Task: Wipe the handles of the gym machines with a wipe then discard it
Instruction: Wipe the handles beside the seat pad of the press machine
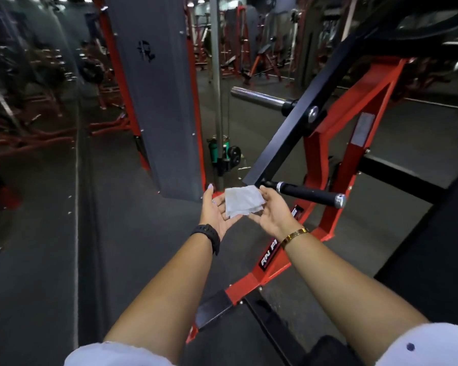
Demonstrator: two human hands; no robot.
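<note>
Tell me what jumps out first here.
A white wipe held between the left hand and right hand, dead centre. Just right of it, the machine's black handle sticks out in front of a red frame; a chrome peg gleams higher up.

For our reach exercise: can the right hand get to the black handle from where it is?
Probably yes. The right hand sits just beside the black handle, with nothing visible between them, and the wipe rests partly on its fingers.
</note>
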